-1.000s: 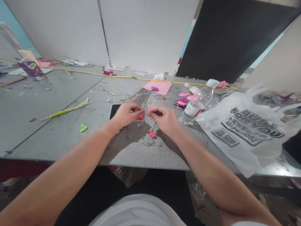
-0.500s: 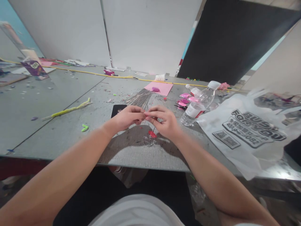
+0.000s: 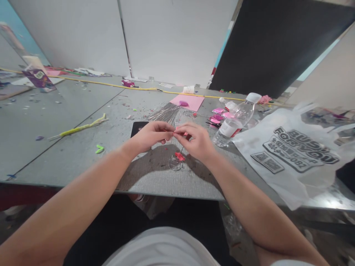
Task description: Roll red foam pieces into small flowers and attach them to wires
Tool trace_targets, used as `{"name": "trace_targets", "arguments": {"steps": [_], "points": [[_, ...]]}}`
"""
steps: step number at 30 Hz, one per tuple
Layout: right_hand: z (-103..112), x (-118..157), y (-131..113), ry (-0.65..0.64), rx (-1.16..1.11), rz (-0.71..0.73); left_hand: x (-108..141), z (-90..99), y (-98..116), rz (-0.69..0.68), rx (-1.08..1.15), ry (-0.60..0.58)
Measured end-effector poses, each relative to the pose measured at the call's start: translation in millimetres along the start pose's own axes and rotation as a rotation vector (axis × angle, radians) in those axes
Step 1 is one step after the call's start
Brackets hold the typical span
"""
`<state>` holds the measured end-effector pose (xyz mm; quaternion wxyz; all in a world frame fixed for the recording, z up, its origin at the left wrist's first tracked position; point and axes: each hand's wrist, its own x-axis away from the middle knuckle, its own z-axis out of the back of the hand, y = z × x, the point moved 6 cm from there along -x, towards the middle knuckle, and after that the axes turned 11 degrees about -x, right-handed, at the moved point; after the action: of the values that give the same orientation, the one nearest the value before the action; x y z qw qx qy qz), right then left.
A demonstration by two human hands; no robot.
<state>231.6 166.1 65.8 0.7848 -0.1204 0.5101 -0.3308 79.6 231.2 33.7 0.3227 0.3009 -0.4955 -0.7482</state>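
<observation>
Fingers of the left hand [image 3: 152, 136] and right hand [image 3: 195, 142]: drawn nearly closed, tips meeting, with 1 small red piece [image 3: 174, 133] pinched between the 2 hands; its full shape is hidden by the fingers. Both hands are above the grey desk [image 3: 155, 173]. Just below them, 1 round silvery wire frame [image 3: 175, 165] lies on the desk, a red crumpled cluster [image 3: 179, 156] at its upper edge. Beside the left hand: 1 flat black rectangular object [image 3: 135, 128], partly covered. Beyond the fingers: a fanned bundle of thin silvery wires [image 3: 163, 113], reaching toward 1 pink paper sheet [image 3: 196, 102] that bears 1 purple lump [image 3: 183, 103]. Near the right forearm: 1 clear plastic bottle [image 3: 227, 129], upright, white-capped; farther right, 1 white printed plastic bag [image 3: 294, 177]. Well left: 1 yellow-green twisted strand [image 3: 79, 130].
</observation>
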Motion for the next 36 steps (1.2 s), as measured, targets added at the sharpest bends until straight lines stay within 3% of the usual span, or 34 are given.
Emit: {"name": "trace_targets", "arguments": {"steps": [10,15,19,22,24,26,28,31,36], "points": [[-3.7,3.6,0.5,-0.004,0.14,0.113,1.5,-2.0,3.1,0.051,0.009,-0.003],[-3.3,2.3,0.6,-0.004,0.097,0.103,0.2,-1.2,-5.5,0.104,0.167,0.008],[-3.4,0.3,-1.0,-0.021,0.056,0.085,1.0,0.0,-3.6,0.095,0.093,-0.012],[-5.1,-1.4,5.4,-0.022,-0.037,-0.049,1.2,1.1,0.2,0.049,0.018,-0.039],[-6.3,-0.8,20.4,0.018,-0.202,-0.269,0.3,2.6,0.6,0.035,0.014,-0.04],[-9.0,3.0,39.5,0.082,-0.405,-0.511,-1.2,6.8,-0.9,0.055,0.081,0.014],[-10.7,6.0,54.8,0.149,-0.522,-0.65,-2.6,12.2,-3.8,0.1,0.198,0.104],[-9.8,2.9,65.5,0.168,-0.438,-0.64,-4.5,18.2,-7.8,0.149,0.32,0.213],[-19.5,-15.5,61.3,-0.023,-0.011,-0.475,-9.0,22.0,-15.6,0.193,0.314,0.255]]}}
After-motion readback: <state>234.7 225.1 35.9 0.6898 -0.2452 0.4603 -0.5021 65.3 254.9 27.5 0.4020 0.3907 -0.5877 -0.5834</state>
